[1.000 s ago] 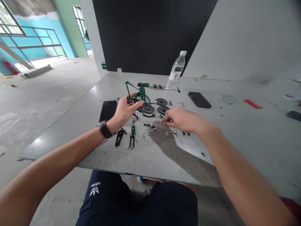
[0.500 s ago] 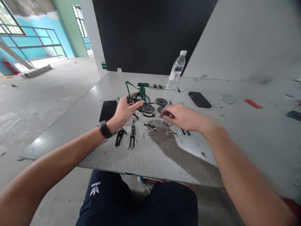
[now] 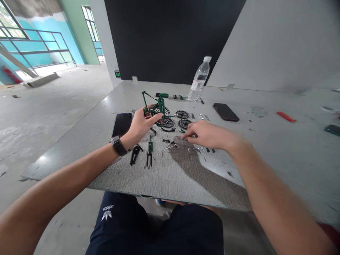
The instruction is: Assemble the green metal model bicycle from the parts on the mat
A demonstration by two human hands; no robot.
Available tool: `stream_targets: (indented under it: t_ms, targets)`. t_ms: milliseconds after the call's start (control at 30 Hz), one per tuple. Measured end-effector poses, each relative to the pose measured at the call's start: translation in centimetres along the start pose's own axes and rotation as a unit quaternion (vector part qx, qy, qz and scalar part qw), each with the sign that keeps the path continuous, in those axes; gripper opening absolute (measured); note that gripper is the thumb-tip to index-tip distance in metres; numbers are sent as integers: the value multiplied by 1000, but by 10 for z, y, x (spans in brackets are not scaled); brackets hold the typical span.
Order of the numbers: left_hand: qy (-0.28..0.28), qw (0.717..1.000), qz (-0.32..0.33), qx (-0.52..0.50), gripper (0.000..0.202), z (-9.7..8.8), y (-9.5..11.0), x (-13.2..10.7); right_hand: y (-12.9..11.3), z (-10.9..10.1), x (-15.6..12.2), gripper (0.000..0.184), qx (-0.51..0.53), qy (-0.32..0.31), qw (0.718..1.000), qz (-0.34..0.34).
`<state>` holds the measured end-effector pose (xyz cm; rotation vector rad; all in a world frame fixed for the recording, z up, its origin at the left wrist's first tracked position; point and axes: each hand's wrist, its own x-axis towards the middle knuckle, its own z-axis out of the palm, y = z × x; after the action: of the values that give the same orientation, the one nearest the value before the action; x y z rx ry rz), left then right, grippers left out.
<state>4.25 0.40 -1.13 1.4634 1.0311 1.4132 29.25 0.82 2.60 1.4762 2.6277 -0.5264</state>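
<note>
My left hand (image 3: 139,125) grips a small green model bicycle frame (image 3: 153,106) with one spoked wheel mounted, holding it upright on the grey board (image 3: 170,177). My right hand (image 3: 205,134) reaches down among small loose parts (image 3: 170,145), fingertips pinched together low on the board; what they pinch is too small to make out. Two loose black wheels (image 3: 183,118) lie just beyond that hand. A green fork (image 3: 149,153) and a black part (image 3: 135,155) lie in front of my left hand.
A dark phone (image 3: 121,124) lies left of the frame, another phone (image 3: 225,112) at the right. A water bottle (image 3: 198,80) stands at the back. A red tool (image 3: 285,117) lies far right. My knees sit under the board's near edge.
My right hand lifted slightly off the parts half a second ago, then came back down to the small pieces. The left hand and bicycle frame stayed still.
</note>
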Motion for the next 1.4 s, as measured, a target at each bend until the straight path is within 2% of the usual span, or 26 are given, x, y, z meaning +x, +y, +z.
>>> stream_targets:
  t_ms: [233, 400, 567, 900, 1167, 1400]
  targets:
    - [-4, 1000, 2, -8, 36, 0, 1, -1, -1, 3, 0, 38, 3, 4, 1000, 11]
    - [-6, 1000, 7, -3, 35, 0, 0, 0, -1, 0, -1, 40, 0, 25, 1000, -11]
    - [-9, 1000, 14, 5, 36, -1, -1, 0, -2, -2, -2, 41, 1, 0, 1000, -6]
    - [-8, 1000, 6, 2, 36, 0, 1, -1, -3, 0, -1, 48, 20, 4, 1000, 8]
    - [-6, 1000, 3, -6, 34, 0, 1, -1, -3, 5, 3, 39, -8, 16, 1000, 14]
    - [-6, 1000, 9, -4, 35, 0, 0, -1, -4, 6, 4, 39, 9, 20, 1000, 18]
